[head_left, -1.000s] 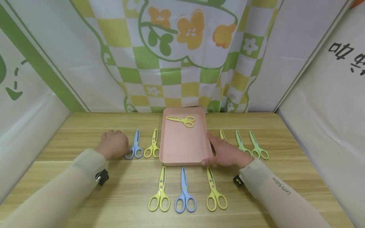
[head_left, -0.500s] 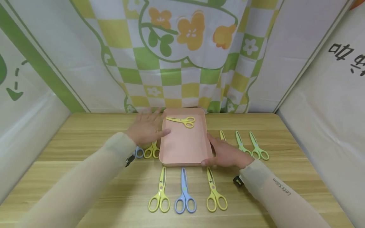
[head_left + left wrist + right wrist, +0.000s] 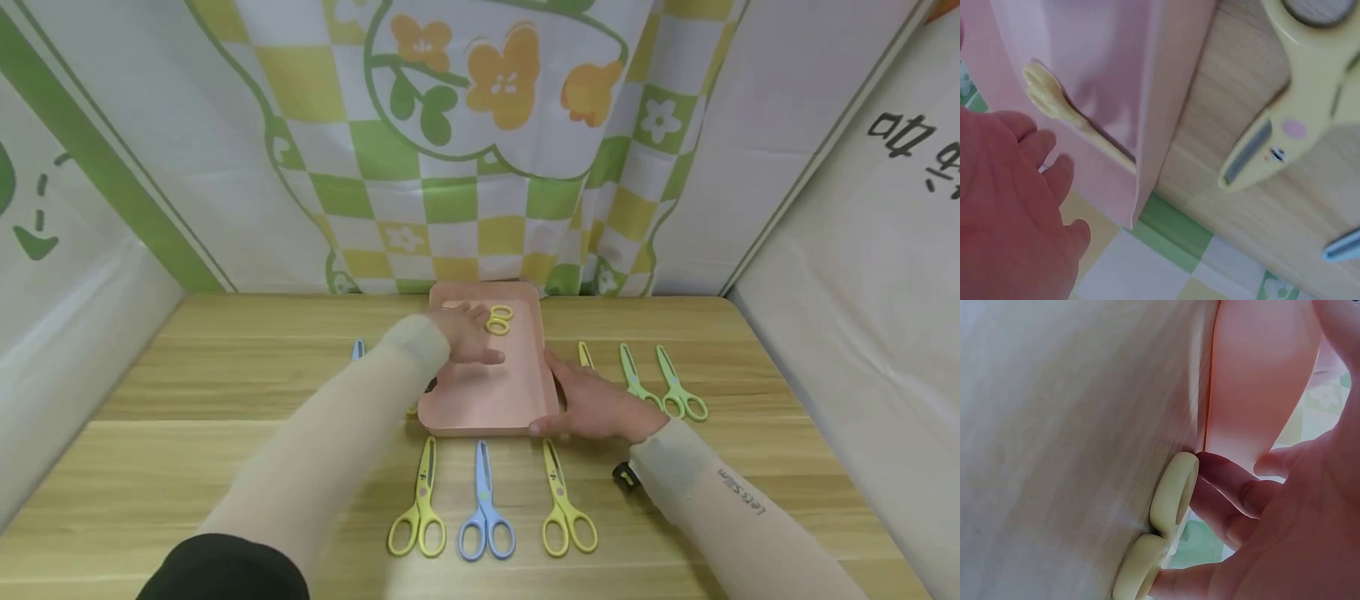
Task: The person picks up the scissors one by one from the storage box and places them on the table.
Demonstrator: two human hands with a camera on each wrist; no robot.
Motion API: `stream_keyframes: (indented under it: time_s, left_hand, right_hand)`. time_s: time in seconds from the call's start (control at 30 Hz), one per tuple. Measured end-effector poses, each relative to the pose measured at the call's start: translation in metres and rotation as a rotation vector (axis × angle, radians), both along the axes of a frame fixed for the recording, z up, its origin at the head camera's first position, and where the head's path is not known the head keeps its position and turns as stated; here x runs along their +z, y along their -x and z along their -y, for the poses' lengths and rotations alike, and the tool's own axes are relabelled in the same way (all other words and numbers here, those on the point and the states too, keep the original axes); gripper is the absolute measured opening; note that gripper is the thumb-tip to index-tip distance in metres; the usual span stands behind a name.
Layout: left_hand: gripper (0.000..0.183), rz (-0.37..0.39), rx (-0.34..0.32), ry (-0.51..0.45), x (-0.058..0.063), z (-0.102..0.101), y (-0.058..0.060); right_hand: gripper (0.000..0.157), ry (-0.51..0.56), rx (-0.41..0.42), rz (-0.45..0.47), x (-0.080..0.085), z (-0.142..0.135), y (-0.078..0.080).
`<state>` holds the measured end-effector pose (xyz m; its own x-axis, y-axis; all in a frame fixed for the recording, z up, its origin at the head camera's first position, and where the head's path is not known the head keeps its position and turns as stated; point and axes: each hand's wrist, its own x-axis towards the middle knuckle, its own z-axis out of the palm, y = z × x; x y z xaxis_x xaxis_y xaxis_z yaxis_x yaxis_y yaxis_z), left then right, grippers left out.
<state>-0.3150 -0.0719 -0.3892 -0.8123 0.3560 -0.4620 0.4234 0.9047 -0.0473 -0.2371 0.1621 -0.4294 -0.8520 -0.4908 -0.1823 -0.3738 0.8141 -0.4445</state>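
A pink tray (image 3: 487, 408) lies on the wooden table, with yellow scissors (image 3: 498, 319) inside near its back end. Over the tray reaches my left hand (image 3: 467, 333), fingers spread and holding nothing; it hides the scissors' blades in the head view. The left wrist view shows its fingers (image 3: 1054, 181) apart from those scissors (image 3: 1047, 94). My right hand (image 3: 596, 404) holds the tray's front right corner, thumb at the front and index finger along the side. Just under its other fingers lie the handles of more yellow scissors (image 3: 1172, 494).
In front of the tray lie yellow scissors (image 3: 425, 492), blue scissors (image 3: 484, 500) and another yellow pair (image 3: 562, 500). Two green pairs (image 3: 675, 383) rest at the right. Left of the tray, blue scissors (image 3: 358, 348) are mostly behind my forearm. A checked curtain (image 3: 450, 200) hangs behind.
My left hand has moved from the table at the left, beside the blue scissors, rightward to over the tray, its fingers opening out. The right hand and tray have stayed put.
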Motion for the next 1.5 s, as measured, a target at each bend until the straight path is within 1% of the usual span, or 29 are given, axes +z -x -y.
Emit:
stream_keyframes:
  time_s: [0.1, 0.2, 0.27, 0.4, 0.5, 0.57, 0.63, 0.73, 0.8, 0.87, 0.93, 1.03, 1.1, 1.13, 1.17, 1.23, 1.33, 1.4, 1.5]
  left_hand:
    - [0.086, 0.032, 0.013, 0.027, -0.005, -0.004, 0.003]
    - [0.081, 0.045, 0.026, 0.02, -0.007, -0.005, 0.004]
    - [0.081, 0.041, 0.037, -0.019, -0.006, -0.006, 0.004]
    - [0.072, 0.011, 0.029, -0.101, -0.002, -0.009, 0.001]
    - [0.062, -0.007, -0.016, -0.084, -0.003, -0.01, -0.002]
    - [0.053, -0.019, -0.074, -0.079, -0.005, -0.012, -0.004]
    - [0.046, -0.008, -0.116, -0.104, -0.005, -0.014, -0.006]
    - [0.039, 0.031, -0.128, -0.177, -0.003, -0.016, -0.009]
    - [0.038, 0.061, -0.107, -0.22, 0.0, -0.018, -0.01]
    - [0.036, 0.037, -0.092, -0.231, 0.002, -0.018, -0.012]
    - [0.025, -0.045, -0.057, -0.22, 0.003, -0.019, -0.013]
    - [0.01, -0.165, 0.044, -0.182, 0.003, -0.019, -0.016]
    - [0.007, -0.206, 0.107, -0.144, 0.004, -0.021, -0.019]
    - [0.012, -0.209, 0.122, -0.123, 0.003, -0.021, -0.02]
    - [0.017, -0.205, 0.131, -0.103, 0.003, -0.022, -0.021]
    - [0.02, -0.196, 0.127, -0.058, 0.002, -0.023, -0.023]
    - [0.016, -0.188, 0.107, -0.017, 0.001, -0.024, -0.024]
    - [0.006, -0.183, 0.105, -0.006, 0.0, -0.024, -0.023]
    - [0.006, -0.197, 0.114, 0.009, -0.004, -0.025, -0.019]
  right_hand:
    - [0.121, -0.004, 0.002, 0.0, 0.001, 0.001, 0.0]
    - [0.121, -0.005, 0.004, 0.007, 0.003, 0.001, 0.0]
    - [0.121, -0.009, 0.001, 0.016, 0.004, 0.002, 0.0]
    - [0.121, -0.013, 0.0, 0.02, 0.005, 0.002, 0.0]
    - [0.121, -0.009, -0.006, 0.022, 0.003, 0.002, 0.001]
    - [0.121, -0.005, -0.007, 0.021, 0.002, 0.002, 0.0]
    - [0.12, -0.003, -0.01, 0.02, 0.002, 0.002, 0.0]
    - [0.119, 0.008, -0.006, 0.013, 0.002, 0.001, 0.0]
    - [0.119, 0.015, -0.005, 0.01, 0.002, 0.001, 0.0]
    - [0.119, 0.022, -0.001, 0.009, 0.003, 0.001, -0.001]
    - [0.119, 0.025, 0.002, 0.01, 0.003, 0.001, 0.0]
    - [0.119, 0.02, 0.003, 0.015, 0.003, 0.001, 0.0]
    - [0.12, 0.015, -0.001, 0.017, 0.003, 0.001, 0.0]
    - [0.12, 0.012, -0.003, 0.015, 0.002, 0.001, 0.0]
    - [0.12, 0.013, -0.004, 0.013, 0.002, 0.001, 0.0]
    - [0.12, 0.013, -0.005, 0.006, 0.002, 0.0, 0.0]
    - [0.12, 0.012, -0.001, -0.001, 0.001, -0.001, 0.0]
    - [0.12, 0.009, -0.001, 0.0, 0.001, -0.001, 0.001]
    - [0.121, 0.008, -0.001, 0.001, 0.001, -0.001, 0.001]
